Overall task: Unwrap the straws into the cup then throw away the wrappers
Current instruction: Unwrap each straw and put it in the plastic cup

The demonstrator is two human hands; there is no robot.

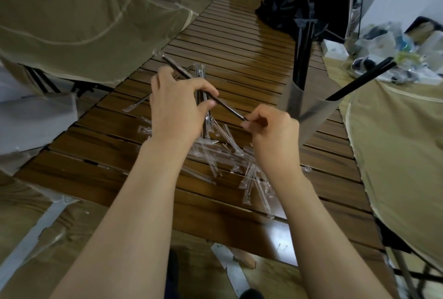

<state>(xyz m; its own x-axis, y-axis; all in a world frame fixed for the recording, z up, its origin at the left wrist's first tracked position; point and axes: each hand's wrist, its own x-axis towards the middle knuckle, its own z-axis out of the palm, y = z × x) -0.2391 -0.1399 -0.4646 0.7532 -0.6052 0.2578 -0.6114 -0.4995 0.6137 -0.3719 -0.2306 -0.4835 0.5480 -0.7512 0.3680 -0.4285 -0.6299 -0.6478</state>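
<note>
Together both hands, left [178, 104] and right [271, 128], pinch one thin black straw [227, 106] above crinkled clear wrappers [230, 162].

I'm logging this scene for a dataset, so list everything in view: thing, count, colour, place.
held straw: one, black, stretched between both hands.
wrapped straws: a few, black in clear wrap, beyond the left hand.
empty wrappers: many, clear, heaped on the table under the hands.
cup: one, clear, table's right side, holding black straws.
table: one, brown slatted wood.
chairs: at least two, tan fabric, on the left and right.
black bag: one, far end.
left hand: pinches the straw.
right hand: pinches its near tip.
</note>
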